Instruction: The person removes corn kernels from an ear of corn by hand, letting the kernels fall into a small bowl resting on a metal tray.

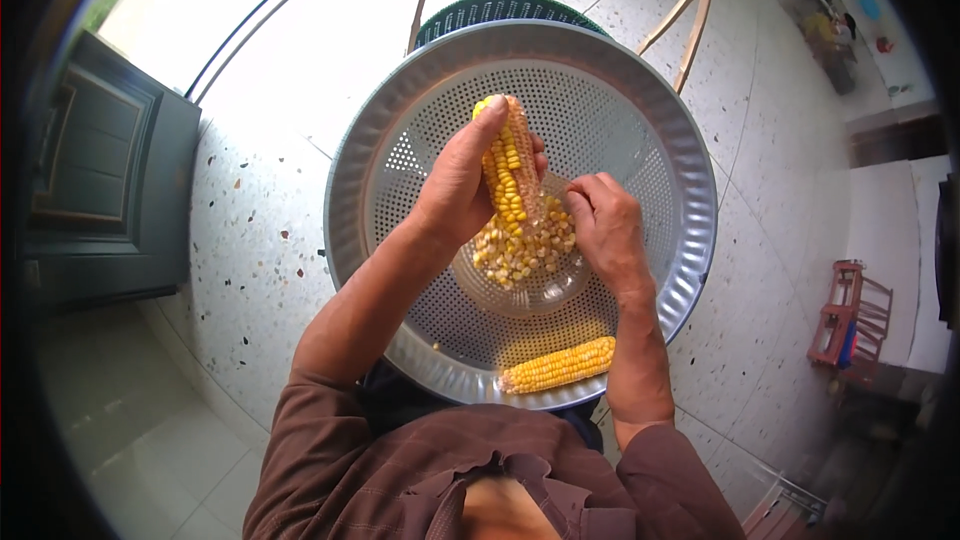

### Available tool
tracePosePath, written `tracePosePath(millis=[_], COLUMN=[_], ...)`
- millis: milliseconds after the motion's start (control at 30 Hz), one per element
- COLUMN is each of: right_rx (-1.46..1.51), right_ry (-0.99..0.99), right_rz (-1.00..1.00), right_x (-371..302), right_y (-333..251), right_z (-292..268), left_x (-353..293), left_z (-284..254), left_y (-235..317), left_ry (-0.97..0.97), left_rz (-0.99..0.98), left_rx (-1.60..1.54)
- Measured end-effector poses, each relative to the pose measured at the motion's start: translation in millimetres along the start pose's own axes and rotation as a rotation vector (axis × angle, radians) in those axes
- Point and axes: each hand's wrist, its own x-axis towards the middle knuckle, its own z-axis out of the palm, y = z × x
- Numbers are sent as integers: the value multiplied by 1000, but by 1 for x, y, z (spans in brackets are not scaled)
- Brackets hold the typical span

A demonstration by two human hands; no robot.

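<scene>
My left hand [458, 182] is wrapped round a corn cob [510, 162], its thumb near the top end. Yellow kernels still cover the cob's left side, while the right side is bare and pinkish. Just right of the cob, my right hand [611, 235] is closed with its fingertips curled in; whatever they hold is hidden. Below the cob, a clear bowl [545, 302] contains loose kernels [522, 258]. It sits in a wide perforated metal basin [352, 180]. A full yellow ear of corn [556, 366] lies at the basin's near side, beside my right forearm.
Behind the basin shows a dark green slatted basket [505, 8] with a long strap or handle [692, 25] to its right. A dark green door [100, 170] stands at the left. Reddish wooden chairs [848, 320] are on the speckled tile floor [250, 190] at the right.
</scene>
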Motion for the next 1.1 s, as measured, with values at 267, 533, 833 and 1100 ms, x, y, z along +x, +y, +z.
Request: tracePosePath(millis=[267,533,833,1100], right_rx=[-66,46,473,680], right_ry=[-26,223,113,77], right_rz=[72,-41,80,153], right_x=[2,5,0,-5], right_y=[6,-28,-46,-40], right_z=[3,-17,0,8], left_x=[-1,-3,-8,-11], left_z=[-2,-3,7,10], left_y=[-8,-7,-14,-11], left_ry=[-15,-46,-47,-20], left_rz=[-67,-56,64,155], left_rx=[-22,8,129,242])
